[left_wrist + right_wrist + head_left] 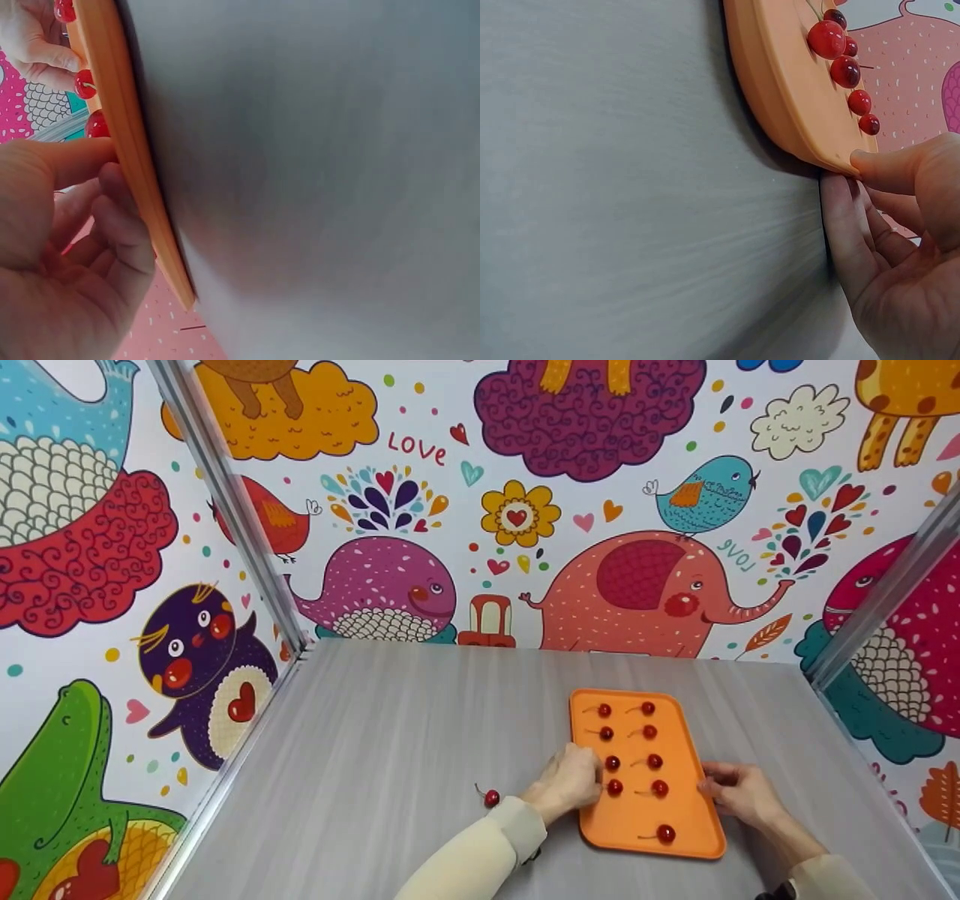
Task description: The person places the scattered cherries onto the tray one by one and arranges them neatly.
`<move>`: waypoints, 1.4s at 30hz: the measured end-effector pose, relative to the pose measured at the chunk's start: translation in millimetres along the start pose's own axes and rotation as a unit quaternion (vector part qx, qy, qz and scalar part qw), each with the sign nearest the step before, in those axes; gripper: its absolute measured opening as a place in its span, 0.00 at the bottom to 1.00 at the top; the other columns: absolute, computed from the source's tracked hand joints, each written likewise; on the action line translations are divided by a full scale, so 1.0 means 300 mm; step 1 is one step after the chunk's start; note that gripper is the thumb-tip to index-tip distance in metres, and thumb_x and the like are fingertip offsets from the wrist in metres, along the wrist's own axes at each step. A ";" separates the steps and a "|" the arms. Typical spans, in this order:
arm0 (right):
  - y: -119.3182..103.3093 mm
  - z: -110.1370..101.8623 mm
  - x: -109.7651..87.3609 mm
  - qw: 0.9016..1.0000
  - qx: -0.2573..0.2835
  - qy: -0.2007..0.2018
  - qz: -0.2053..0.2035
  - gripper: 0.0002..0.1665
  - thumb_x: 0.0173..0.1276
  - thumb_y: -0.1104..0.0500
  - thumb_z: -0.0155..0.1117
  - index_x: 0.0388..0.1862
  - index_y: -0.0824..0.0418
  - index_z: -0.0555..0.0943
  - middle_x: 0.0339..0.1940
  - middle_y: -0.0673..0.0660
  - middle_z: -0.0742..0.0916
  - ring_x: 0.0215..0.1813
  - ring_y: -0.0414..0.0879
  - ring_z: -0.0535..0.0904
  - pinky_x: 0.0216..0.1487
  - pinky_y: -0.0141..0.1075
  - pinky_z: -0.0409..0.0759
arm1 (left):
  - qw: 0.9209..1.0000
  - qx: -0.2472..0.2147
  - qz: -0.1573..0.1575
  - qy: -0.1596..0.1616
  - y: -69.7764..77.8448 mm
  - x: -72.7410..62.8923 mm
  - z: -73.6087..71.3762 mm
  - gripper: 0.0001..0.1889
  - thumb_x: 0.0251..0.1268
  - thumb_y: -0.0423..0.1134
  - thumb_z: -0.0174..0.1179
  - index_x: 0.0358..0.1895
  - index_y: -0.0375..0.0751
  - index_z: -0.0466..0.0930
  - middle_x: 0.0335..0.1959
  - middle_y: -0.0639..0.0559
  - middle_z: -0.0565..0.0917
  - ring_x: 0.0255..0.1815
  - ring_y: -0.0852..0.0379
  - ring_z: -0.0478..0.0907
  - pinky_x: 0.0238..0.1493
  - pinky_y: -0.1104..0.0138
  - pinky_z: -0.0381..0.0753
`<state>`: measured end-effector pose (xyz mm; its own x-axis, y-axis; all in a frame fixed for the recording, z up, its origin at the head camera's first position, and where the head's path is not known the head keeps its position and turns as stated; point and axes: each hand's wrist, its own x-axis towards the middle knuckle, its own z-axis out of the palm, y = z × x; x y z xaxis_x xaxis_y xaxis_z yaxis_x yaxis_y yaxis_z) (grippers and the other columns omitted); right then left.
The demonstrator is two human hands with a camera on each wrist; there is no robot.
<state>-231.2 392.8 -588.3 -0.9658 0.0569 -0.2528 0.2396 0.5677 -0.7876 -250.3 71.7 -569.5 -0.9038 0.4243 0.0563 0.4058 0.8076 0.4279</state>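
An orange tray (622, 817) lies on the grey table, with several red cherries (655, 762) on it, mostly in two columns, stems pointing left. At its left edge, my left hand (571, 776) grips the rim; the left wrist view shows a finger over the rim (131, 112) and others curled against the outer side. My right hand (742, 793) pinches the opposite edge, thumb (889, 169) on top and fingers beneath. One cherry (666, 833) sits apart near the tray's front right corner. Part of the left column is close to my left fingers.
A single cherry (491, 798) with its stem lies on the table (360, 765), left of my left forearm. Printed panels with cartoon animals (630, 592) stand behind and at both sides. Metal posts (232, 510) and a metal strip (217, 810) border the table.
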 end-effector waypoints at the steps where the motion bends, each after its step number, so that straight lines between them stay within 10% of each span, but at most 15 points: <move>1: -0.001 0.001 0.000 1.000 0.002 0.001 0.004 0.30 0.80 0.63 0.70 0.75 0.77 0.78 0.44 0.56 0.90 0.42 0.41 0.86 0.43 0.38 0.94 | 1.000 0.002 0.000 -0.002 -0.001 0.001 -0.001 0.06 0.64 0.38 0.77 0.29 0.54 0.95 0.30 0.62 0.92 0.27 0.65 0.78 0.29 0.74 0.76; 24: 0.002 -0.001 0.006 1.000 -0.002 -0.008 0.011 0.31 0.80 0.63 0.70 0.76 0.77 0.77 0.45 0.58 0.89 0.43 0.42 0.86 0.45 0.41 0.95 | 0.999 0.000 0.024 -0.028 -0.020 -0.001 -0.013 0.06 0.66 0.39 0.77 0.31 0.57 0.97 0.32 0.65 0.93 0.31 0.68 0.80 0.33 0.77 0.77; 42: 0.003 0.003 0.003 1.000 -0.001 -0.005 -0.003 0.31 0.81 0.64 0.69 0.75 0.79 0.76 0.46 0.60 0.91 0.43 0.41 0.87 0.44 0.40 0.95 | 0.995 -0.061 0.069 -0.027 -0.139 -0.038 -0.106 0.11 0.75 0.42 0.72 0.55 0.51 0.97 0.46 0.58 0.96 0.36 0.69 0.82 0.39 0.75 0.80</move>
<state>-231.8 392.5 -589.7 -0.9663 0.0457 -0.2532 0.2335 0.5689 -0.7886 -261.2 20.1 -559.4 -0.8310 0.5513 0.0747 0.5026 0.6864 0.5257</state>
